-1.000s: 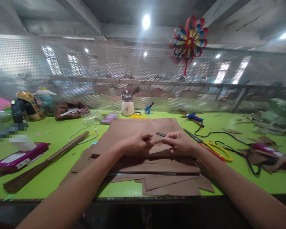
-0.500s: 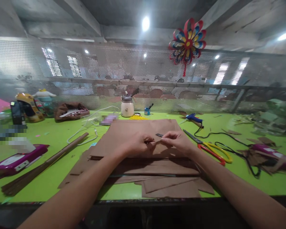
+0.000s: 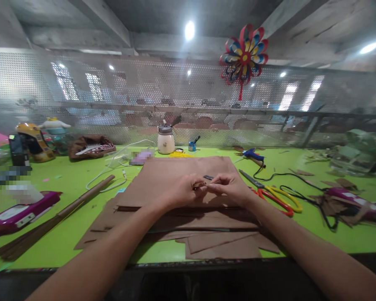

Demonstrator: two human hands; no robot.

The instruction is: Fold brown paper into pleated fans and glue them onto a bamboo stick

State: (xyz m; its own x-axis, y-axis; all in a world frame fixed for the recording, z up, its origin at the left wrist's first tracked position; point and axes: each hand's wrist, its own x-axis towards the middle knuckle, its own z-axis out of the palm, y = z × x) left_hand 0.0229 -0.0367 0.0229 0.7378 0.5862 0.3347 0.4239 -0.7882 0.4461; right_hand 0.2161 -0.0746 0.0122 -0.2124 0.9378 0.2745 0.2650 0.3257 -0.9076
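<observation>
A stack of brown paper sheets [image 3: 163, 175] lies in front of me, with both hands low over it. My left hand [image 3: 186, 191] is closed round a small brown piece [image 3: 199, 184], mostly hidden by the fingers. My right hand [image 3: 232, 189] pinches beside it, its fingertips meeting those of the left; what they hold, if anything, is too small to make out. Just above the right fingertips shows a small dark flat strip [image 3: 208, 177]; whether it rests on the paper or is held, I cannot tell. Scissors [image 3: 278, 198] with red and yellow handles lie right of the stack.
On the green table [image 3: 163, 253] a rolled brown paper bundle [image 3: 59, 217] and a purple box [image 3: 23, 211] lie left. A blue glue gun [image 3: 253, 156] with black cord is at back right. A pale bottle [image 3: 166, 142] and a small blue jar [image 3: 192, 145] stand behind the stack.
My right fingertips have moved slightly left, closer against the left hand. The left hand has turned a little, showing more of the brown piece. The view has shifted slightly.
</observation>
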